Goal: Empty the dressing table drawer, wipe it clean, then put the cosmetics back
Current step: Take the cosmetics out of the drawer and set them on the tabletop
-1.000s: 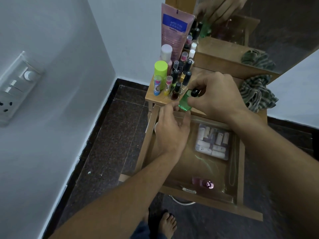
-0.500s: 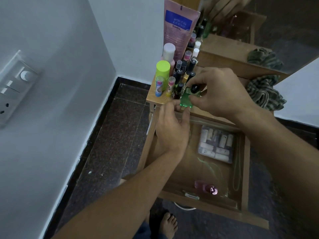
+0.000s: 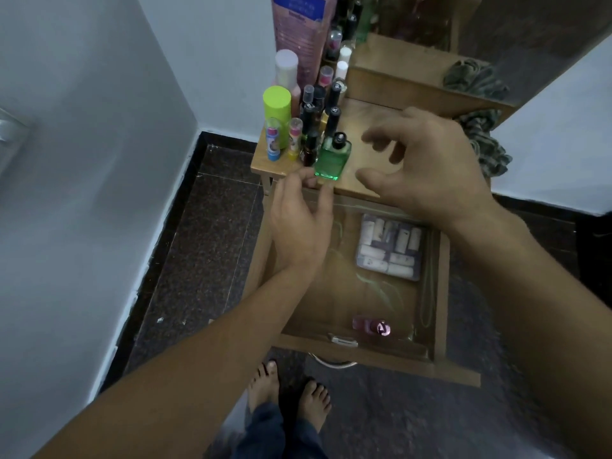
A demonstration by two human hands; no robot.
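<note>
Nearest, two bare feet [image 3: 288, 389] stood on the dark speckled floor [image 3: 205, 233] below the pulled-out wooden drawer [image 3: 443, 286]. Inside it, a pink bottle [image 3: 370, 326] lay on its side close to the front panel. A thin chain [image 3: 427, 293] ran along the right wall, and a clear pack of white tubes [image 3: 389, 248] sat further back.

Over the drawer's left rear corner, the left hand [image 3: 299, 220] reached forward. Its loosely bent fingertips were at the front edge of the surface [image 3: 371, 120], directly under the green bottle [image 3: 332, 157], and it gripped nothing; whether it touched the bottle could not be told. The black-capped green bottle stood upright at that front edge, just right of the other cosmetics.

The right hand [image 3: 427, 167] hovered wide over the surface beside the bottle, its fingers spread and curved, apart from the glass.

Left of the bottle stood two small balm sticks [image 3: 273, 144]. Dark-capped nail polish bottles [image 3: 332, 115] were packed behind it, with a lime-capped container [image 3: 277, 102] and a white-capped one [image 3: 286, 69] at their left. Furthest back, a tall pink tube [image 3: 299, 24] leaned by the mirror [image 3: 513, 38]. A striped cloth [image 3: 483, 144] was bunched at the right end of the surface.
</note>
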